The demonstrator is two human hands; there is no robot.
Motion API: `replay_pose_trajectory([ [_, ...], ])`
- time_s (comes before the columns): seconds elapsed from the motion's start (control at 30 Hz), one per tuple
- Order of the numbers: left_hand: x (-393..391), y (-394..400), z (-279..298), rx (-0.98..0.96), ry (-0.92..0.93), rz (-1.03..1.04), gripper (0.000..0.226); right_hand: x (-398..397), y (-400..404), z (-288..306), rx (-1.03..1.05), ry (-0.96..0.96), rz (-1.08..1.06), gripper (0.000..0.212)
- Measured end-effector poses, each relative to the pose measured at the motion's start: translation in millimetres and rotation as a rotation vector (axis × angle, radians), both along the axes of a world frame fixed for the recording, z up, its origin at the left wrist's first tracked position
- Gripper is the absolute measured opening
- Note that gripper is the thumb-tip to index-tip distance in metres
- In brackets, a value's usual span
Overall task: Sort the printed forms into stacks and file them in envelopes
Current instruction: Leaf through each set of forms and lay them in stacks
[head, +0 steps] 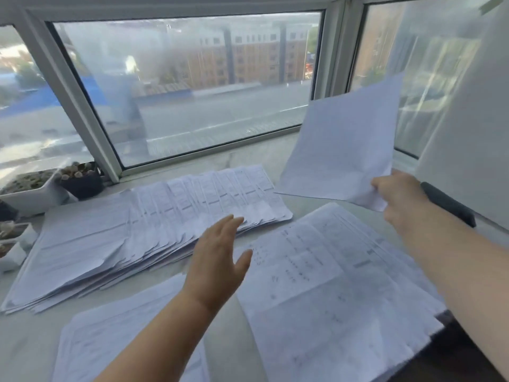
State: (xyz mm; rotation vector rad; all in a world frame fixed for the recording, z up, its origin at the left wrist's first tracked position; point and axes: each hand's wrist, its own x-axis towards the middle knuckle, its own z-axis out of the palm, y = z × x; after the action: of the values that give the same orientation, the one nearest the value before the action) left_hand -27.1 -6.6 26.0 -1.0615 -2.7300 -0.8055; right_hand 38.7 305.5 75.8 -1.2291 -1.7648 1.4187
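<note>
We see a single printed sheet (341, 144) lifted in the air at the right, tilted, its lower corner pinched in the grip of our right hand (396, 197), fingers curled round the paper. Below it on the pale surface (228, 332) lies a spread stack of forms (330, 293) at the right, a long fanned stack (143, 230) across the back left, and a third pile (110, 337) near the front. Our left hand (217, 260) hovers between the stacks with fingers straight and spread, its grip on nothing. A dark pen-like thing (447, 202) lies just beyond the right hand. Small plant pots (80, 179) stand at the left by the window (187, 86)
</note>
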Motion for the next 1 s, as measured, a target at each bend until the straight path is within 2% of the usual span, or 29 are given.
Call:
replay_pose_trajectory([
  [0.13, -63.3, 61.6, -33.4, -0.253, -0.026, 0.015, 0.071, -37.8, 67.8, -22.1, 0.067, -0.133, -0.002, 0.032],
  [0.3, -125.1, 115.0, -72.9, -0.591, -0.155, 0.115, 0.08, -76.4, 113.2, -47.3, 0.223, -0.292, 0.086, 0.025],
  [0.37, -140.5, 124.7, -83.3, -0.604, -0.166, 0.13, 0.068, -89.0, 123.8, -49.6, 0.291, -0.354, 0.151, 0.028],
  [0.43, -148.1, 128.8, -89.7, -0.641, -0.046, 0.114, 0.054, -102.0, 129.6, -48.8, 0.325, -0.425, 0.234, 0.029],
  [0.5, -149.4, 128.3, -93.6, -0.685, 0.1, 0.097, 0.049, -114.7, 130.3, -50.3, 0.294, -0.451, 0.291, 0.029],
  [0.6, -148.2, 123.0, -99.7, -0.647, 0.178, 0.047, 0.044, -131.6, 120.8, -61.3, 0.227, -0.467, 0.321, 0.027],
  [0.7, -145.4, 117.7, -99.3, -0.532, 0.185, 0.049, 0.053, -146.4, 102.8, -80.0, 0.085, -0.451, 0.38, 0.031],
  [0.83, -135.5, 119.1, -99.4, -0.543, 0.146, 0.093, 0.092, -161.4, 77.5, -99.4, -0.142, -0.391, 0.388, 0.034],
  [0.9, -135.6, 122.6, -102.7, -0.581, 0.112, 0.136, 0.089, -167.2, 69.7, -101.7, -0.242, -0.34, 0.38, 0.029],
  [1.0, -138.3, 127.0, -104.0, -0.58, 0.103, 0.161, 0.071, -171.9, 70.7, -96.0, -0.214, -0.346, 0.419, 0.032],
])
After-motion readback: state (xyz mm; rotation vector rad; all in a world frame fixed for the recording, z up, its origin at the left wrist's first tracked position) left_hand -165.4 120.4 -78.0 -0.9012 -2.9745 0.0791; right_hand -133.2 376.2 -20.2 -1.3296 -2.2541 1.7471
